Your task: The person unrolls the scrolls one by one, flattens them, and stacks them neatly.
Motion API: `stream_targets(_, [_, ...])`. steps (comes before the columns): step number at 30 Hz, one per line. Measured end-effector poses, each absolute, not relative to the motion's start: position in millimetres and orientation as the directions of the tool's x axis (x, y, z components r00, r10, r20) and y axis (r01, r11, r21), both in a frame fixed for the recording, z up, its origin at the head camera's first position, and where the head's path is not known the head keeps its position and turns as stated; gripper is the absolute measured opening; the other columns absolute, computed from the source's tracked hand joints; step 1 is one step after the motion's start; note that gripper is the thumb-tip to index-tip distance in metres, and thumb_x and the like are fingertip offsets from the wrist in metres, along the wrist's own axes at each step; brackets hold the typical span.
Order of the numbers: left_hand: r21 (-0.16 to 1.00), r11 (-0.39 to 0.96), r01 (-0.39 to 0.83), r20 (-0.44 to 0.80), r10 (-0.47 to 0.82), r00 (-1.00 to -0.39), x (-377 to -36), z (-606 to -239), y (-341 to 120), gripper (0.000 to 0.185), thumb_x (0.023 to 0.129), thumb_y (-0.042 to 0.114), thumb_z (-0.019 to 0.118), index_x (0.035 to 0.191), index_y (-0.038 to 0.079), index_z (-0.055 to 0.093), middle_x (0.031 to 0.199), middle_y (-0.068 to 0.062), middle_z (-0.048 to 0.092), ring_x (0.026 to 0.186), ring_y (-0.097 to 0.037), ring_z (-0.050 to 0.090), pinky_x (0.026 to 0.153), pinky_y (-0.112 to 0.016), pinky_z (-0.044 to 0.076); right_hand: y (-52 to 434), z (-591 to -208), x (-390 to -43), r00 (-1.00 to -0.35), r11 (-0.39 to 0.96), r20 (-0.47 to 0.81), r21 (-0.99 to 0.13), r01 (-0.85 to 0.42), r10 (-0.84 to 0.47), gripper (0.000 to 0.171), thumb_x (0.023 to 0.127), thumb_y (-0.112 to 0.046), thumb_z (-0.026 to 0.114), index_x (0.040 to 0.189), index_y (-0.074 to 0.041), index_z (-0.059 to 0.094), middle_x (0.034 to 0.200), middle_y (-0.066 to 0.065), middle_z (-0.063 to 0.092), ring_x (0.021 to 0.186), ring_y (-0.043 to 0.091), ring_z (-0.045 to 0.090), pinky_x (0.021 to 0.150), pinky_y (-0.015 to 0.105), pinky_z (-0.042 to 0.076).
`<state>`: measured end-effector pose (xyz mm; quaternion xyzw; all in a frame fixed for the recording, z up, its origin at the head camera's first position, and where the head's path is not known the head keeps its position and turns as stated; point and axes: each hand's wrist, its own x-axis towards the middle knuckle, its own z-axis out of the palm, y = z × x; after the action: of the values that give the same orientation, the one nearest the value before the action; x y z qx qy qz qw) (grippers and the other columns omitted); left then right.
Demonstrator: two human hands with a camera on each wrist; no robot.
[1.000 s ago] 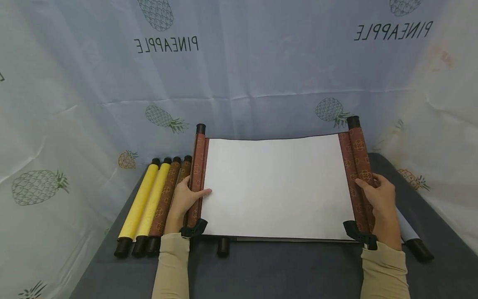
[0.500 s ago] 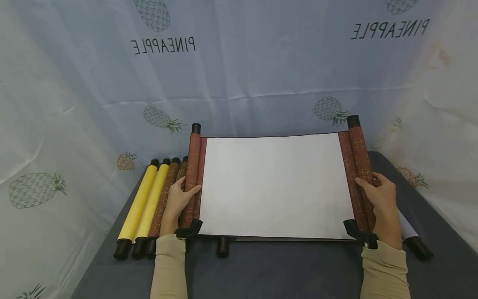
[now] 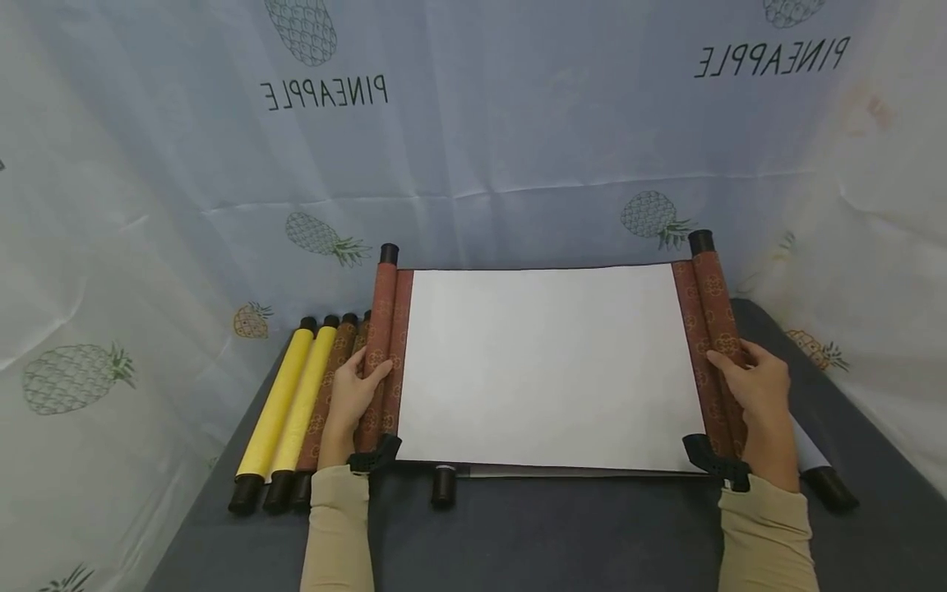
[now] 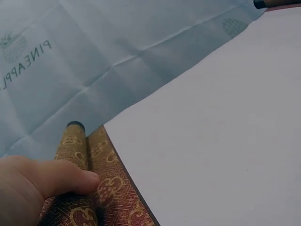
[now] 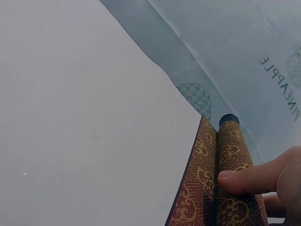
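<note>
A scroll lies unrolled on the dark table, its white sheet (image 3: 551, 366) blank and facing up. My left hand (image 3: 353, 396) grips the scroll's left roll (image 3: 381, 329), a red-brown patterned roll with a black cap. In the left wrist view the thumb (image 4: 61, 176) lies across that left roll (image 4: 75, 146) beside the white sheet (image 4: 216, 132). My right hand (image 3: 753, 388) grips the right roll (image 3: 713, 304). The right wrist view shows its thumb (image 5: 254, 179) on the right roll (image 5: 233, 150).
Two yellow rolled scrolls (image 3: 284, 403) and brown patterned ones (image 3: 325, 395) lie side by side left of my left hand. A black roller end (image 3: 443, 485) pokes out under the sheet's near edge. Another rolled scroll (image 3: 821, 473) lies behind my right wrist. Pineapple-print cloth (image 3: 518, 123) walls the table.
My left hand has drawn the left roll a little to the left, and its thumb has come off the white sheet onto the roll. The right hand has stayed in place.
</note>
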<state>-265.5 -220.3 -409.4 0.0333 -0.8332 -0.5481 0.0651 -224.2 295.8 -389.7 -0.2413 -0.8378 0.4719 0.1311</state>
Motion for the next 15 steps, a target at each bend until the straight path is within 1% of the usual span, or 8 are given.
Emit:
stream_targets(4, [0.932, 0.363, -0.004, 0.039, -0.109, -0.993, -263.8, -410.9, -218.6, 0.064, 0.096, 0.027, 0.059, 0.15, 0.006, 0.032, 0.139, -0.024, 0.052, 0.103, -0.024, 0.066, 0.082, -0.032, 0.057, 298.4, -390.7, -223.1, -0.836, 0.483, 0.037, -0.83, 0.279, 0.547, 0.063, 0.095, -0.027, 0.055, 0.147, 0.002, 0.034, 0.141, 0.035, 0.042, 0.123, 0.047, 0.047, 0.097, 0.058, 0.043])
stream_targets(8, [0.932, 0.362, -0.011, 0.019, -0.081, -0.997, -261.9, -412.8, -215.1, 0.064, 0.097, 0.027, 0.057, 0.15, 0.003, 0.03, 0.14, -0.026, 0.05, 0.107, -0.026, 0.064, 0.084, -0.032, 0.056, 301.0, -390.6, -224.7, -0.829, 0.555, 0.123, -0.794, 0.247, 0.545, 0.058, 0.094, -0.023, 0.058, 0.141, 0.007, 0.041, 0.134, 0.037, 0.049, 0.119, 0.048, 0.05, 0.091, 0.056, 0.046])
stream_targets(11, [0.925, 0.379, -0.002, 0.019, -0.052, -0.998, -262.8, -416.2, -209.8, 0.062, 0.098, 0.026, 0.056, 0.149, -0.001, 0.031, 0.137, -0.029, 0.052, 0.108, -0.03, 0.064, 0.084, -0.034, 0.056, 305.5, -389.6, -227.5, -0.825, 0.593, 0.151, -0.765, 0.25, 0.544, 0.059, 0.094, -0.024, 0.058, 0.139, 0.009, 0.042, 0.133, 0.038, 0.048, 0.12, 0.05, 0.047, 0.091, 0.058, 0.045])
stream_targets(15, [0.916, 0.401, 0.017, 0.029, -0.024, -0.999, -266.1, -422.3, -201.7, 0.058, 0.099, 0.023, 0.054, 0.147, -0.003, 0.033, 0.132, -0.03, 0.055, 0.109, -0.035, 0.063, 0.086, -0.039, 0.056, 312.8, -392.0, -231.3, -0.836, 0.638, 0.147, -0.718, 0.277, 0.529, 0.06, 0.094, -0.024, 0.058, 0.139, 0.012, 0.041, 0.133, 0.041, 0.045, 0.123, 0.053, 0.041, 0.096, 0.062, 0.04])
